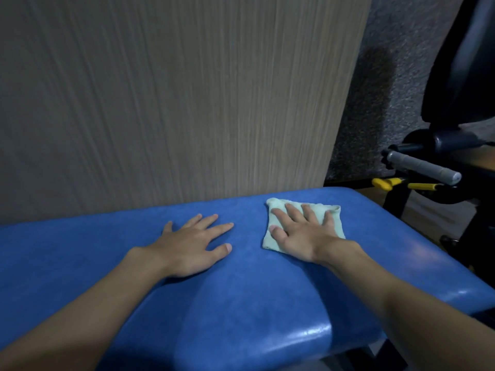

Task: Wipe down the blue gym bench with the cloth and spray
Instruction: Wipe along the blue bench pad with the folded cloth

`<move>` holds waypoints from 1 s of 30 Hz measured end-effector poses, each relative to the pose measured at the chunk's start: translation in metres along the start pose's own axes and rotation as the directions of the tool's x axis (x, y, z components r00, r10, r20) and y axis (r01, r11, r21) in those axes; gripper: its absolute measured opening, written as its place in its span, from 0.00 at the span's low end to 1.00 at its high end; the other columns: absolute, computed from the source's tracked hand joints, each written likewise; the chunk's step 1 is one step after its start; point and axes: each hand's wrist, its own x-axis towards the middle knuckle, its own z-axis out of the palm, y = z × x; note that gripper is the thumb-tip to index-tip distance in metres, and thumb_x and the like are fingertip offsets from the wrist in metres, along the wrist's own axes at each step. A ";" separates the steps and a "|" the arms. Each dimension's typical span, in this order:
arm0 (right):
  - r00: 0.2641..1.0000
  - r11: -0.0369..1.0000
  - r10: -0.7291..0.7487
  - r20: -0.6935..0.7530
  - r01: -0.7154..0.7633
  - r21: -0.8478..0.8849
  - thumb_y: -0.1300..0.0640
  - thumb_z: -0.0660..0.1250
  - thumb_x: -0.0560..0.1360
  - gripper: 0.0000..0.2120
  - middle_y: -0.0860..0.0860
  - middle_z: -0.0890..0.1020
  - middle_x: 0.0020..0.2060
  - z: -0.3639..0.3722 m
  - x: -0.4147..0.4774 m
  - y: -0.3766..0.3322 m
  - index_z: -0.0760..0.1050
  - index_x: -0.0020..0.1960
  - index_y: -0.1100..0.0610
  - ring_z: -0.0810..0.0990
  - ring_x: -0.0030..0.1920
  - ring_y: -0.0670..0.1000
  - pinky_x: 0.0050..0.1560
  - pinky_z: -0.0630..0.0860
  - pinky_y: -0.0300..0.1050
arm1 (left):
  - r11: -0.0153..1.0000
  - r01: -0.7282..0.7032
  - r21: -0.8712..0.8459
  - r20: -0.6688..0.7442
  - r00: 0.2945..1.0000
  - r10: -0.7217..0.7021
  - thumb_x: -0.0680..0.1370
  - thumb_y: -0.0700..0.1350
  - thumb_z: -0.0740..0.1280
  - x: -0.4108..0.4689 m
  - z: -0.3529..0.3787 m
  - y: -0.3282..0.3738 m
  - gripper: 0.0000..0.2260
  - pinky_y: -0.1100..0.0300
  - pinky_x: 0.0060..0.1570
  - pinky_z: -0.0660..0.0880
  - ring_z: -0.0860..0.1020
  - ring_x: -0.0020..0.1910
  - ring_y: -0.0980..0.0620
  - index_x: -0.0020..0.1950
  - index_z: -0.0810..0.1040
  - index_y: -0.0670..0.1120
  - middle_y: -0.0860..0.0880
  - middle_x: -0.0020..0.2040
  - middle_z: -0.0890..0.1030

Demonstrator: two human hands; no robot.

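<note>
One blue bench (254,303); fingers (219,227) straight, left hand (191,247) rests empty, right hand (300,236) presses one cloth (338,226).

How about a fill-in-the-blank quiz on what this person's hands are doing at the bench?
1. The right hand presses flat on a pale folded ____.
2. The left hand rests, fingers spread, on the bare ____ bench.
3. Dark gym equipment with yellow parts shows past the bench's ____ end.
Missing words: cloth; blue; right.
</note>
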 end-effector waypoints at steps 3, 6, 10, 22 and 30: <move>0.999 0.999 -0.034 0.005 0.034 0.001 0.37 0.39 0.79 0.28 0.44 0.41 0.80 0.002 -0.003 -0.021 0.41 0.78 0.38 0.35 0.78 0.54 0.71 0.34 0.71 | 1.000 0.008 -0.005 -0.014 1.000 -0.008 0.79 0.69 0.48 -0.010 0.002 -0.012 0.26 0.36 0.74 0.43 0.42 0.80 0.55 0.77 0.48 0.69 0.60 0.81 0.46; 0.998 0.998 -0.063 0.013 0.063 0.004 0.37 0.39 0.79 0.28 0.45 0.40 0.80 0.004 -0.004 -0.042 0.41 0.78 0.38 0.35 0.78 0.54 0.71 0.34 0.71 | 0.999 0.028 -0.018 -0.028 0.999 -0.028 0.80 0.68 0.48 -0.021 0.002 -0.024 0.25 0.38 0.75 0.43 0.43 0.79 0.56 0.77 0.50 0.69 0.60 0.81 0.47; 0.994 0.994 -0.106 0.012 0.105 0.016 0.36 0.39 0.79 0.29 0.45 0.40 0.80 0.009 -0.004 -0.074 0.40 0.79 0.39 0.34 0.78 0.55 0.71 0.33 0.70 | 0.998 0.061 -0.032 -0.054 0.997 -0.063 0.80 0.66 0.49 -0.036 0.000 -0.038 0.25 0.40 0.75 0.46 0.46 0.79 0.56 0.78 0.53 0.66 0.60 0.81 0.50; 0.974 0.967 0.085 -0.208 -0.031 0.252 0.48 0.50 0.82 0.24 0.46 0.60 0.77 -0.009 -0.029 0.002 0.57 0.78 0.47 0.56 0.77 0.48 0.75 0.47 0.60 | 0.988 -0.111 -0.109 -0.354 0.933 0.066 0.82 0.55 0.56 0.015 -0.015 0.069 0.21 0.51 0.70 0.63 0.67 0.72 0.49 0.74 0.68 0.51 0.51 0.73 0.69; 0.990 0.994 0.048 -0.130 -0.034 0.105 0.49 0.48 0.83 0.23 0.51 0.57 0.78 0.001 -0.034 0.013 0.59 0.77 0.48 0.50 0.78 0.52 0.75 0.44 0.62 | 1.000 0.005 0.007 -0.089 0.996 -0.004 0.78 0.69 0.43 0.035 0.016 0.089 0.29 0.45 0.75 0.35 0.39 0.80 0.48 0.79 0.43 0.66 0.52 0.82 0.42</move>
